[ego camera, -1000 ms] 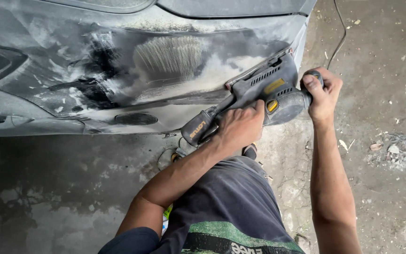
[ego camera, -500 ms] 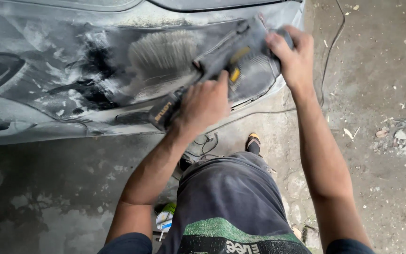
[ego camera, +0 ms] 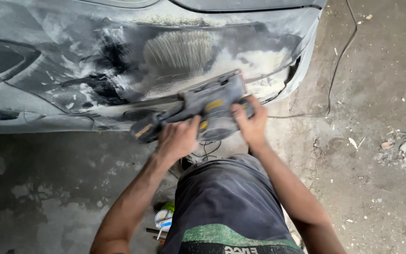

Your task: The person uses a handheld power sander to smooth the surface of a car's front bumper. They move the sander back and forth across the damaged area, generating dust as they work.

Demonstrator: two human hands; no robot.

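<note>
While the left hand (ego camera: 178, 138) is closed around the rear handle of the grey sander (ego camera: 203, 109), the right hand (ego camera: 249, 123) grips its front end, pressing it on the car panel (ego camera: 71, 80). A small yellow rectangular label sits between both grips. Below the left grip, near the wrist, lies a round green-white container (ego camera: 164, 217).

We see a dusty concrete floor (ego camera: 381, 188) spreading out right of the fingers, with a thin black cable (ego camera: 337, 66) trailing across it up and to the right. Small rubble (ego camera: 402, 148) lies well off to the right. Below the fingers, by the dark shorts (ego camera: 222, 207), sits a small green and white can (ego camera: 164, 216)
</note>
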